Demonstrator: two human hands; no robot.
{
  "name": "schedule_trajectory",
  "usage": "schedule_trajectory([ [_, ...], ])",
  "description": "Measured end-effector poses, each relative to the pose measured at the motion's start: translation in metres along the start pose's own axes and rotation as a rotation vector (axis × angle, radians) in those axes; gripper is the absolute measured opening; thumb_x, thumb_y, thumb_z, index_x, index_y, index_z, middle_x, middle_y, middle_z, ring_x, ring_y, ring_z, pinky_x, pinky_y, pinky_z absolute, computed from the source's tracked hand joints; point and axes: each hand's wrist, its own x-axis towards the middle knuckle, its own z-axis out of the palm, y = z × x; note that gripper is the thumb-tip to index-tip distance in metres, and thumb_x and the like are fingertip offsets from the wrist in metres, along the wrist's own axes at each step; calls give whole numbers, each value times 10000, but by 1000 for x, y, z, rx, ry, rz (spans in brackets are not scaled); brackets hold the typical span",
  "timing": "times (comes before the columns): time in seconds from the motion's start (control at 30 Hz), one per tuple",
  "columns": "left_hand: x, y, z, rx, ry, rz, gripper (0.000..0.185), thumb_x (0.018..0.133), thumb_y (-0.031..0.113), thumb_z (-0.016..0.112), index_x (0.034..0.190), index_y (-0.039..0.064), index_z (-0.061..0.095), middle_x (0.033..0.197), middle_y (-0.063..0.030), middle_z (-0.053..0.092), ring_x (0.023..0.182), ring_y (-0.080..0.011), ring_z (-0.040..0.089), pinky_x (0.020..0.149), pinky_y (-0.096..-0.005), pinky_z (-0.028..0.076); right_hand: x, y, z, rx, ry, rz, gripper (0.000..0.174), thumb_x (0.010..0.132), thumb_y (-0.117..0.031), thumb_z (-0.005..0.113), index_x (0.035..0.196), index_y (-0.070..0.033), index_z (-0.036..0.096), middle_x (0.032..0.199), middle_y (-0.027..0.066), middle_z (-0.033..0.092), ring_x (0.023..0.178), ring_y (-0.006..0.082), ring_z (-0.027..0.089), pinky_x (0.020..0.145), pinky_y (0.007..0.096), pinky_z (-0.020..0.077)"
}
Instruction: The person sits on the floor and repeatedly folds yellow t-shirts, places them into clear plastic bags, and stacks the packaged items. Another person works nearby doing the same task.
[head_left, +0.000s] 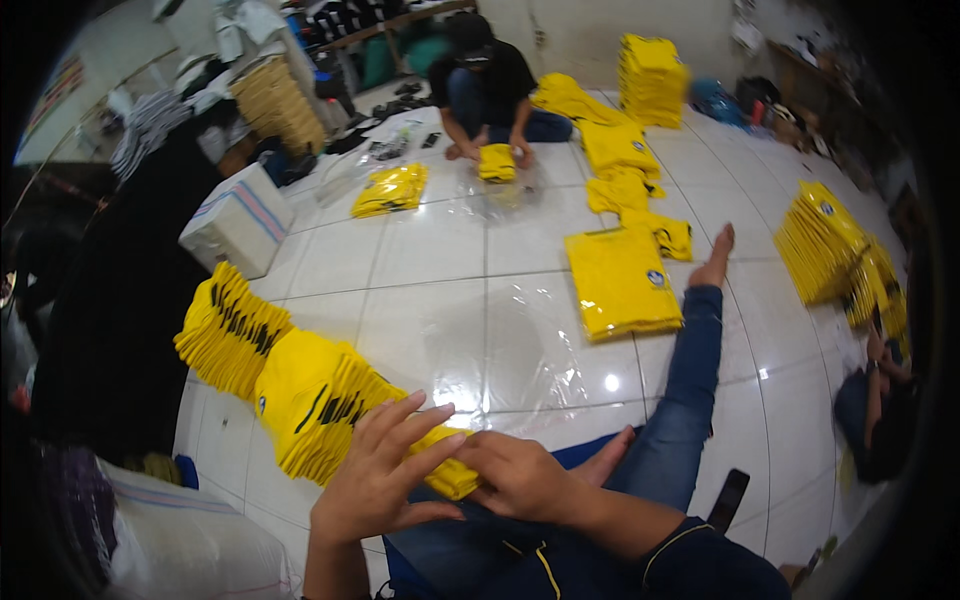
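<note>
My right hand (517, 472) grips the end of a folded yellow garment (452, 474) just above my lap. Over the garment's left side, my left hand (386, 465) is spread with its fingers apart and appears to hold nothing. Part of the garment is hidden behind both hands. Close to my left hand, a long leaning row of folded yellow garments with dark trim (322, 397) stretches away to the left. A clear plastic bag (532, 352) lies flat on the tiles before me. Beyond my legs, a stack of plastic-wrapped yellow garments (619, 281) rests on the floor.
My outstretched leg (694, 360) crosses the right side, with a phone (727, 499) beside it. Opposite sits a person (487, 90) handling a yellow packet (496, 163). Another person (874, 412) is at the right edge. White wrapped bales (240, 217) and more yellow stacks (821, 244) stand around.
</note>
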Motion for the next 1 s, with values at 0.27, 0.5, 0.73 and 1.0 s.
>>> schedule_trajectory([
  [0.27, 13, -41, 25, -369, -378, -436, 375, 792, 164, 832, 1136, 58, 726, 962, -116, 757, 882, -280, 745, 822, -351, 569, -74, 50, 16, 12, -131, 392, 479, 882, -388, 795, 1218, -68, 675, 1042, 147, 718, 934, 373, 704, 829, 421, 568],
  [0.5, -17, -157, 230, -1263, -743, -596, 512, 883, 242, 808, 1322, 32, 647, 1233, -47, 709, 1146, -165, 632, 966, -312, 520, -125, 94, -22, 860, -338, 931, 634, 999, -209, 678, 1543, -41, 400, 1304, 154, 678, 1145, 256, 694, 962, 381, 555],
  [0.73, -34, -140, 381, -324, -568, -634, 294, 853, 380, 812, 978, 116, 780, 1114, -108, 698, 1060, -282, 677, 898, -397, 551, -173, 94, -64, 790, -172, 1380, 605, 964, -161, 673, 1518, -78, 444, 1251, 112, 690, 1067, 234, 706, 918, 323, 561],
  [1.0, -53, -147, 399, -369, -447, -682, 256, 916, 322, 750, 998, 81, 778, 1009, -149, 714, 946, -310, 703, 829, -418, 556, -151, 104, -36, 921, -52, 1296, 623, 961, -129, 665, 1527, -69, 411, 1313, 121, 660, 1122, 245, 691, 934, 324, 560],
])
